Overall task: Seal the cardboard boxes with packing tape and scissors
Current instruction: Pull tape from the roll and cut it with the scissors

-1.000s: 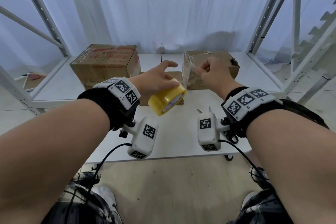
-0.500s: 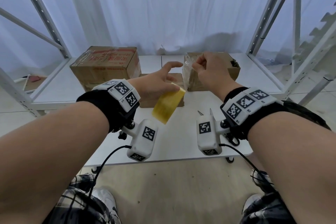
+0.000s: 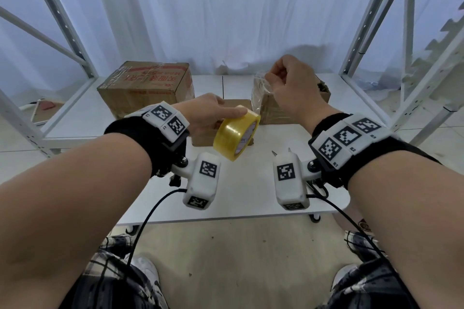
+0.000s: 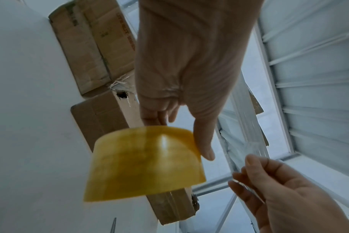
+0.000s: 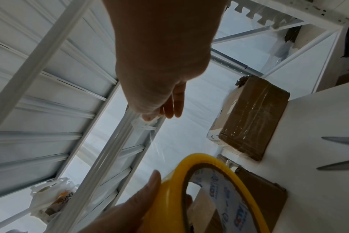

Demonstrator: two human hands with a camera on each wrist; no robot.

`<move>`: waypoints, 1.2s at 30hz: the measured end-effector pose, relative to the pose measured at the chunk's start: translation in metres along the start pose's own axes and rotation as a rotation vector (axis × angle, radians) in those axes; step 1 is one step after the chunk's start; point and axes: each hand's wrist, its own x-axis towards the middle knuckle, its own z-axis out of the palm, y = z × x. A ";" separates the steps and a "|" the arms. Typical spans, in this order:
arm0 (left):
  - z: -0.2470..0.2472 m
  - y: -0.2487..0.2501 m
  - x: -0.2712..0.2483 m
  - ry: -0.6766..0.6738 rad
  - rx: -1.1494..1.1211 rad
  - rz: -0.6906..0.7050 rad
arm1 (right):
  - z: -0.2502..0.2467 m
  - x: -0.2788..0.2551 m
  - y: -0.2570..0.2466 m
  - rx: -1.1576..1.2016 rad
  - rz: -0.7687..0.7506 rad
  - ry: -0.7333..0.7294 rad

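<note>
My left hand point(image 3: 216, 115) holds a yellow roll of packing tape point(image 3: 236, 133) above the table, thumb on its outside and a finger in the core point(image 5: 191, 203). Up and to the right, my right hand point(image 3: 288, 83) pinches the free end of a clear tape strip point(image 3: 259, 93) pulled off the roll. A large printed cardboard box point(image 3: 145, 90) stands at the back left, a small flat box point(image 3: 238, 104) sits behind the roll, and a taped box point(image 3: 276, 113) lies under my right hand. Scissors point(image 5: 341, 140) lie open on the table by my right wrist, mostly hidden in the head view.
The white table point(image 3: 241, 195) stands inside a white metal shelving frame with slanted uprights at left point(image 3: 67, 32) and right point(image 3: 361, 32). A white curtain hangs behind. A plastic bag point(image 5: 50, 197) lies beyond the table.
My right hand has risen and moved right, drawing out more clear tape. The roll has turned in my left hand and shows its side again.
</note>
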 end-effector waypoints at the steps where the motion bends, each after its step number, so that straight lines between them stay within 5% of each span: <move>1: 0.001 0.001 -0.002 -0.021 -0.027 -0.004 | 0.000 -0.001 0.001 -0.005 0.010 -0.001; 17: 0.007 0.012 -0.005 -0.133 -0.050 0.276 | 0.001 -0.003 0.017 0.260 0.299 -0.044; 31: 0.012 0.015 -0.008 0.028 -0.104 0.342 | 0.006 -0.008 -0.011 0.311 0.264 -0.051; 36: 0.017 0.017 -0.010 -0.027 -0.173 0.365 | 0.006 -0.008 -0.016 0.322 0.245 -0.021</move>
